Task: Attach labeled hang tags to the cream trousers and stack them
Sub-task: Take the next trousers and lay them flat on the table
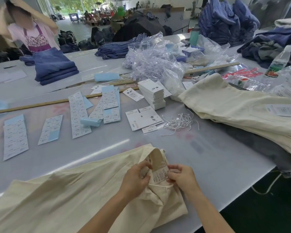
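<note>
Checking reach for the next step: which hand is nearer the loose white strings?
Right. The right hand lies below the tangled white strings; the left hand is farther left.

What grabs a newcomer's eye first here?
Front and centre, both hands work at the waistband of the cream trousers: the left hand holds the fabric while the right hand pinches a printed tag. Behind them, label sheets lie spread across the table, and a stack of cream trousers lies at right.
</note>
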A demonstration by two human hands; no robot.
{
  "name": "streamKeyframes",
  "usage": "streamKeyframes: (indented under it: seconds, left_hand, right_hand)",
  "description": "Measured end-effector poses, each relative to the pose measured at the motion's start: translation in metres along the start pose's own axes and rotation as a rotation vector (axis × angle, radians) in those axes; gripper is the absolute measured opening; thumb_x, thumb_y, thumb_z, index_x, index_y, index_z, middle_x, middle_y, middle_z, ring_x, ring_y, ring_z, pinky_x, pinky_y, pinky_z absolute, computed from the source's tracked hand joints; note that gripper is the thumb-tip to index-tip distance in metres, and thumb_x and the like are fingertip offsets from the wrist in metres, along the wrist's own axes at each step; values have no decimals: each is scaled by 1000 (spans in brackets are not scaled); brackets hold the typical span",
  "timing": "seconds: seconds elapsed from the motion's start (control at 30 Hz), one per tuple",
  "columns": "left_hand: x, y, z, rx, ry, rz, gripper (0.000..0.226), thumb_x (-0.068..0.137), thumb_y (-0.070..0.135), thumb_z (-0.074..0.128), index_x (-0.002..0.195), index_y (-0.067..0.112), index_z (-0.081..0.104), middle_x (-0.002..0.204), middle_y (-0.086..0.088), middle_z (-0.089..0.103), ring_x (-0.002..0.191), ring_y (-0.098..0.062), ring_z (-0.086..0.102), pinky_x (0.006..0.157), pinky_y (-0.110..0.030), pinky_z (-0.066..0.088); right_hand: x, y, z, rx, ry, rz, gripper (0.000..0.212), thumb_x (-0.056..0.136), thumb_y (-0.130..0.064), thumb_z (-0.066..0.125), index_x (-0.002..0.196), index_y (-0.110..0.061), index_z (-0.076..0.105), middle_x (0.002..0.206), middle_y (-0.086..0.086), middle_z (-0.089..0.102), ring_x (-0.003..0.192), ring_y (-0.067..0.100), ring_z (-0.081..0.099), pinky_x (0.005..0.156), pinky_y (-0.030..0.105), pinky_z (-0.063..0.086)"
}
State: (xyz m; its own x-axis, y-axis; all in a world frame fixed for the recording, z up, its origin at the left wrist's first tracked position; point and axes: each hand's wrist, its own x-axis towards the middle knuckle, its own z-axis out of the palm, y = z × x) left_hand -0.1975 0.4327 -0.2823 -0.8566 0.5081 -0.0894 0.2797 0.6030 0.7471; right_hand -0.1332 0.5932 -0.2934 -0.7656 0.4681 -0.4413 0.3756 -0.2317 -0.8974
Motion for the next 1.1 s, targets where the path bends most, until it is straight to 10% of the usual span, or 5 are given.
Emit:
streamKeyframes:
  seconds: [0.7,0.93,1.1]
  left_hand:
    - [2,3,1,-28,-7,-42,38,85,14,58,113,39,61,122,4,60,114,-12,54,91,-14,36]
    - [-4,28,3,0,-97,2,81,91,42,51,144,45,-10,82,6,61,64,-1,53,62,-14,38]
    - [-16,15,-25,-76,-305,-136,53,96,47,45,141,19,38,132,-3,54,112,-16,55,91,-25,45]
  right_hand:
    - [6,-3,-15,-85,85,3,18,78,9,64,88,-4,58,57,10,61,34,10,52,35,19,39]
    - [17,-22,-3,-454,35,-147,8,82,-15,69,81,-13,61,74,10,67,56,23,63,63,38,55]
    - [22,-49,19,-713,8,-260,40,90,-51,49,90,-12,58,93,6,65,90,26,60,73,33,41]
